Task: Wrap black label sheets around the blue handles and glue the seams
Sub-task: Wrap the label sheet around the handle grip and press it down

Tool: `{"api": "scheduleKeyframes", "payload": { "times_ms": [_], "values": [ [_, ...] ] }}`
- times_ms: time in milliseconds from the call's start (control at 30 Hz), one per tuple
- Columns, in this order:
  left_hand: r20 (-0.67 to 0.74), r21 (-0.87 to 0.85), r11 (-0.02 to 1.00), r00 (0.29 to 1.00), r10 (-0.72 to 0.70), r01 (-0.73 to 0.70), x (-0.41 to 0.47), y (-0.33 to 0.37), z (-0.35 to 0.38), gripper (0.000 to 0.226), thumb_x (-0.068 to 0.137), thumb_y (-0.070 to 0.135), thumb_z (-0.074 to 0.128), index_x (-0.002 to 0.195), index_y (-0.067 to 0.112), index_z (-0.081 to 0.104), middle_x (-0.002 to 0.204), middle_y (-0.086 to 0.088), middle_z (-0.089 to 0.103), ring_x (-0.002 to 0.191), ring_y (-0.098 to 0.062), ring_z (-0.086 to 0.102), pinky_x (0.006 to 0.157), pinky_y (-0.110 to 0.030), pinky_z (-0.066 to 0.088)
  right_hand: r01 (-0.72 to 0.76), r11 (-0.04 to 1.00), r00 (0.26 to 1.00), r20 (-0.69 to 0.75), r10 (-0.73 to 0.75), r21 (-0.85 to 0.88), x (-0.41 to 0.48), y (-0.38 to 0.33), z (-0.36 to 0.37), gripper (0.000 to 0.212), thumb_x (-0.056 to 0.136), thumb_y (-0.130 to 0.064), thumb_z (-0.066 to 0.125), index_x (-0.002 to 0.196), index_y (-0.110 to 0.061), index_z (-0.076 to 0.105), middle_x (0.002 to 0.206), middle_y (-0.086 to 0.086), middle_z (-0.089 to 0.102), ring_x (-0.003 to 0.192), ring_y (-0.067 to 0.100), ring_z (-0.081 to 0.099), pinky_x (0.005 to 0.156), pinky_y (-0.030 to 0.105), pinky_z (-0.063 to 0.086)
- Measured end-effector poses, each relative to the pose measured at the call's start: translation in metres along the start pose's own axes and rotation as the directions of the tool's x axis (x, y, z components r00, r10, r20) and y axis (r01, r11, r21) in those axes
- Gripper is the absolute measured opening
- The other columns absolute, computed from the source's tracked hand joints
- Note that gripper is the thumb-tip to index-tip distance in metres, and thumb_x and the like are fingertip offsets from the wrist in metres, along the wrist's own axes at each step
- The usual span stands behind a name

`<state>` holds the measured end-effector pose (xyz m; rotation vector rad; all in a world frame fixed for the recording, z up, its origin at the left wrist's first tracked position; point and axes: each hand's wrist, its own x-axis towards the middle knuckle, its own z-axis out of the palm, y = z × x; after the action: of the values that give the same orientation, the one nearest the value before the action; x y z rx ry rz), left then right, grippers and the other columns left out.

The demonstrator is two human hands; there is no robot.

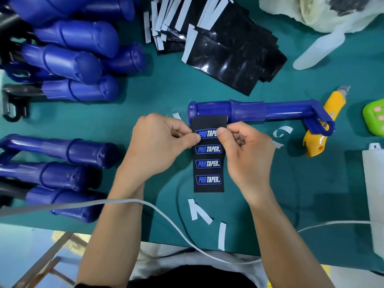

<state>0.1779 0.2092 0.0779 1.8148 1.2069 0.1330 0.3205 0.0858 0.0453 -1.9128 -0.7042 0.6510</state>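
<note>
Pinched at both side edges by left hand point(160, 142) and right hand point(247, 149), thumbs on top: long black label sheet printed with blue-and-white logos point(208, 171), tucked at the top against blue plastic tubular handle point(245, 110) just beyond both hands. Risked going on skewed if pulled unevenly, leaving a crooked seam

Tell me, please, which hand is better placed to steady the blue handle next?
Probably the right hand: it pinches the label sheet just below the blue handle; the left hand sits mostly past its capped end.
</note>
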Motion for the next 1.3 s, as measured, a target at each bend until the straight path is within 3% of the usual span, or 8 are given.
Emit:
{"api": "scheduleKeyframes", "payload": {
  "times_ms": [167, 333, 700, 833, 1000, 1100, 1300],
  "values": [
    [-0.058, -0.018, 0.999, 0.998, -0.036, 0.035, -0.0001, 0.0022, 0.0035, 0.014, 0.072, 0.048, 0.089, 0.077, 0.048, 0.076, 0.065, 0.017, 0.073, 0.066, -0.012, 0.071, 0.075, -0.043, 0.061, -0.066, 0.997, 0.996, -0.061, 0.069, 0.047, 0.0029, -0.0027, 0.0012, 0.020, 0.091, -0.032, 0.076, 0.072, -0.030, 0.069, 0.062, -0.008, 0.068, 0.056, 0.017, 0.064, 0.059, 0.039, 0.052],
    [-0.069, 0.000, 0.997, 0.995, -0.077, 0.077, 0.0016, 0.0025, 0.0047, 0.014, 0.075, 0.044, 0.091, 0.071, 0.042, 0.077, 0.065, 0.015, 0.073, 0.067, -0.013, 0.072, 0.076, -0.045, 0.061, -0.084, 0.995, 0.994, -0.073, 0.087, 0.048, 0.0014, -0.0052, -0.0013, 0.024, 0.090, -0.028, 0.080, 0.069, -0.034, 0.069, 0.061, -0.010, 0.068, 0.056, 0.016, 0.066, 0.059, 0.027, 0.048],
    [-0.051, 0.015, 0.997, 0.996, -0.077, 0.077, 0.0009, 0.0039, 0.0075, 0.011, 0.074, 0.053, 0.084, 0.077, 0.051, 0.074, 0.063, 0.020, 0.071, 0.065, -0.006, 0.070, 0.078, -0.043, 0.060, -0.094, 0.996, 0.993, -0.075, 0.094, 0.014, 0.0036, -0.0057, -0.0010, 0.030, 0.093, -0.029, 0.078, 0.066, -0.036, 0.066, 0.056, -0.013, 0.066, 0.055, 0.016, 0.065, 0.056, 0.023, 0.046],
    [-0.060, 0.028, 0.995, 0.994, -0.096, 0.098, 0.0030, 0.0019, 0.0092, 0.017, 0.077, 0.049, 0.088, 0.067, 0.042, 0.076, 0.063, 0.019, 0.071, 0.062, -0.006, 0.067, 0.076, -0.043, 0.059, -0.080, 0.997, 0.994, -0.074, 0.081, 0.012, 0.0036, -0.0054, -0.0019, 0.030, 0.093, -0.028, 0.077, 0.067, -0.036, 0.065, 0.056, -0.014, 0.065, 0.054, 0.014, 0.064, 0.054, 0.018, 0.044],
    [-0.061, 0.043, 0.993, 0.992, -0.109, 0.112, 0.0046, 0.0011, 0.0108, 0.025, 0.077, 0.049, 0.088, 0.060, 0.037, 0.074, 0.062, 0.018, 0.071, 0.062, -0.008, 0.066, 0.076, -0.042, 0.059, -0.071, 0.997, 0.994, -0.080, 0.071, -0.005, 0.0043, -0.0042, -0.0019, 0.030, 0.094, -0.029, 0.076, 0.067, -0.034, 0.065, 0.057, -0.010, 0.065, 0.054, 0.018, 0.063, 0.056, 0.029, 0.047],
    [-0.054, 0.034, 0.994, 0.994, -0.098, 0.100, 0.0053, 0.0007, 0.0103, 0.021, 0.078, 0.048, 0.088, 0.063, 0.041, 0.075, 0.063, 0.018, 0.072, 0.063, -0.010, 0.067, 0.076, -0.043, 0.059, -0.068, 0.998, 0.994, -0.083, 0.068, 0.001, 0.0043, -0.0035, -0.0016, 0.030, 0.095, -0.028, 0.076, 0.068, -0.034, 0.065, 0.059, -0.009, 0.066, 0.054, 0.018, 0.062, 0.056, 0.031, 0.047],
    [-0.043, 0.027, 0.998, 0.997, -0.060, 0.061, 0.0037, 0.0018, 0.0103, 0.010, 0.076, 0.052, 0.083, 0.076, 0.051, 0.073, 0.064, 0.019, 0.072, 0.067, -0.011, 0.070, 0.078, -0.044, 0.059, -0.046, 0.999, 0.997, -0.064, 0.047, 0.017, 0.0038, -0.0004, -0.0025, 0.030, 0.096, -0.022, 0.075, 0.071, -0.033, 0.064, 0.057, -0.013, 0.063, 0.052, 0.010, 0.057, 0.055, 0.022, 0.043]
  ]
}}
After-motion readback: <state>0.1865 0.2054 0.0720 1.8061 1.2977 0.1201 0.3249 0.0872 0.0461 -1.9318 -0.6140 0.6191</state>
